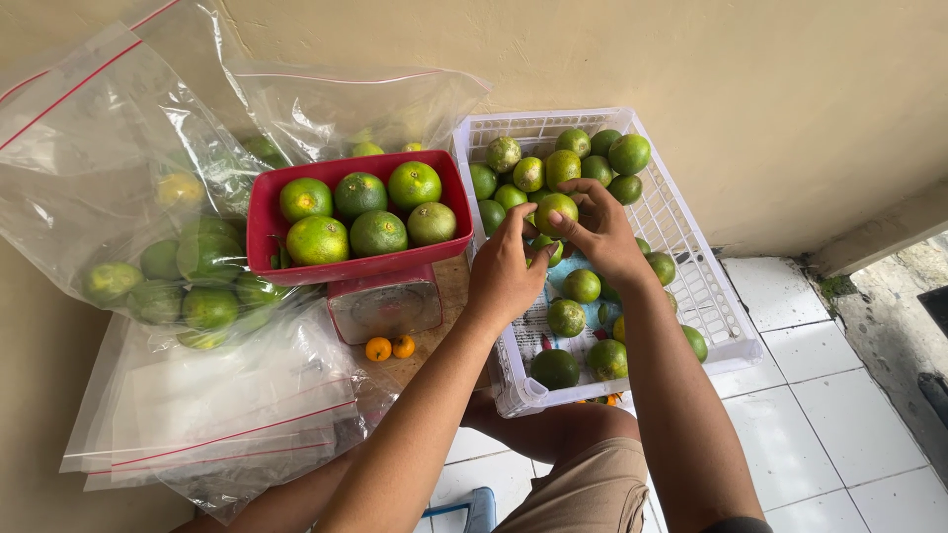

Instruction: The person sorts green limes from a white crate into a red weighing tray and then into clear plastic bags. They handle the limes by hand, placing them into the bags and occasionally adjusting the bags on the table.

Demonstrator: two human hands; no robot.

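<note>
- I see my left hand point(506, 271) and right hand point(600, 232) both pinching one green orange point(555, 210) over the white crate point(706, 296); a loose grip drops it among the fruit below.
- Beyond, the full red tray point(265, 232) on the scale point(385, 304) could spill if bumped.

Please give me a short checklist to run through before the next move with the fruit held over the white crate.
1. Grip: left hand and right hand both touch one green citrus fruit above the white crate: ok.
2. Room in the red bowl on the scale: six fruits already fill it close to the rim: not ok.
3. Scale reading: the dial is too blurred to read: cannot tell.
4. Path from crate to bowl: they stand side by side with nothing between: ok.
5. Two small orange fruits lie loose on the board in front of the scale: not ok.
6. Clear bags at hand: ok.
</note>
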